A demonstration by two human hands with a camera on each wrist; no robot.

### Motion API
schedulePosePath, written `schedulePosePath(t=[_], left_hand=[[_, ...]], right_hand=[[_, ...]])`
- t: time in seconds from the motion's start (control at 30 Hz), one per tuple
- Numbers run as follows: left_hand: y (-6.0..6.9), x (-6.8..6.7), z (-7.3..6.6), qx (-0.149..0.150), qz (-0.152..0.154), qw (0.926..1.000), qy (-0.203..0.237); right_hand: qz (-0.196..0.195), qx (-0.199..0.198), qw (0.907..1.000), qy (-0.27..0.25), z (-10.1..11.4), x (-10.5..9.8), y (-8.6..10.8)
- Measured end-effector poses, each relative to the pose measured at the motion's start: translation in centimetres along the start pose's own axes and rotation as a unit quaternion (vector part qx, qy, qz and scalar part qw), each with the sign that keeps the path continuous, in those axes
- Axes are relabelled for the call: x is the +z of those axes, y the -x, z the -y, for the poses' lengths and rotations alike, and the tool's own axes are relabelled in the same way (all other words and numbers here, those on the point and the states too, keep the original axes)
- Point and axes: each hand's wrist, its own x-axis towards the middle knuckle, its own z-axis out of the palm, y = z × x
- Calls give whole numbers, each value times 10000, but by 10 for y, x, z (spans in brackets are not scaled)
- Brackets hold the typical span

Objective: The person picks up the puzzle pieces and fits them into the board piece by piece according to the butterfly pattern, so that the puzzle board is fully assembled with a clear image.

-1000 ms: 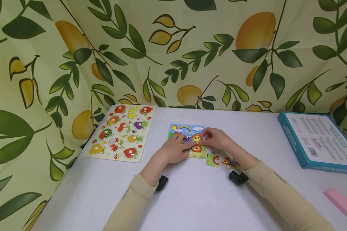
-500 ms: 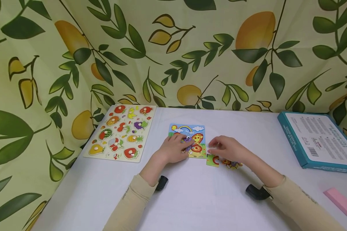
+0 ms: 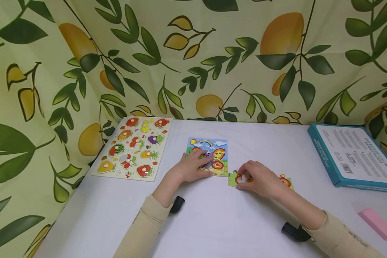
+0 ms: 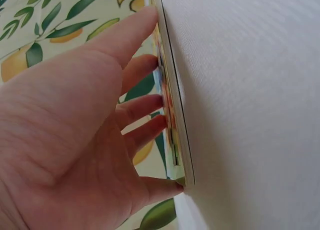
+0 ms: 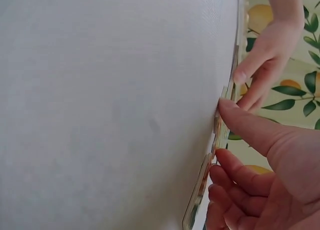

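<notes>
1. The left hand (image 3: 191,169) is resting with its fingers spread, and the tips are touching a thin, rectangular, brightly printed butterfly puzzle board (image 3: 219,154), which is lying directly under it. This hand is covering a part of the purple butterfly, while the right wing, the rainbow and the clouds are showing.
2. The right hand (image 3: 261,179) is bending its fingers, and its thumb and index finger are pinching a flat green puzzle piece (image 3: 233,178) with red curved lines. This piece is lying between the two hands, just beside the lower right corner of the board.
3. The right hand is also standing in the way of the view: just past its wrist, a flat orange and green puzzle piece (image 3: 287,182) is lying partly hidden.
4. To the left of the left hand, and farther from the person, a cream rectangular board with coloured fruit shapes (image 3: 120,167) is lying well apart.
5. To the right of the right hand, and farther away, a flat teal box with a white label (image 3: 354,154) is lying; nearer to the person, a pink oblong block (image 3: 378,224) is lying.
6. Under everything, a white cloth (image 3: 219,218) is covering the table; behind the hands, a cream curtain with orange fruits and green leaves (image 3: 187,100) is hanging.
</notes>
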Motion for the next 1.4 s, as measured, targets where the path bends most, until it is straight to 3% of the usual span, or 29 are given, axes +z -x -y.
schedulePosePath(t=[0.23,0.4,0.5,0.7,0.8,0.93,1.0,1.27,1.4], left_hand=[[-3,1,0,84,-38,9997,240],[-2,0,-1,140,-111,9997,189],[5,-3,0,66,-265,9992,281],[33,-5,8,-516,-360,9970,445],[43,-5,15,-520,-276,9968,539],[47,-4,23,-302,-270,9965,738],[46,-3,26,-210,-302,9964,767],[45,-4,29,-54,-472,9947,912],[45,-3,29,-112,-533,9943,920]], right_hand=[[207,-24,9968,-766,-5,-1,-1],[326,-43,9847,-1710,-4,-1,-7],[331,170,9732,-2268,2,-1,-17],[146,502,9605,-2734,15,5,-44],[161,702,9474,-3118,23,11,-58],[307,949,9337,-3440,34,20,-74],[344,965,9362,-3362,39,24,-81],[127,531,9662,-2521,50,36,-104],[-24,367,9786,-2022,53,38,-109]])
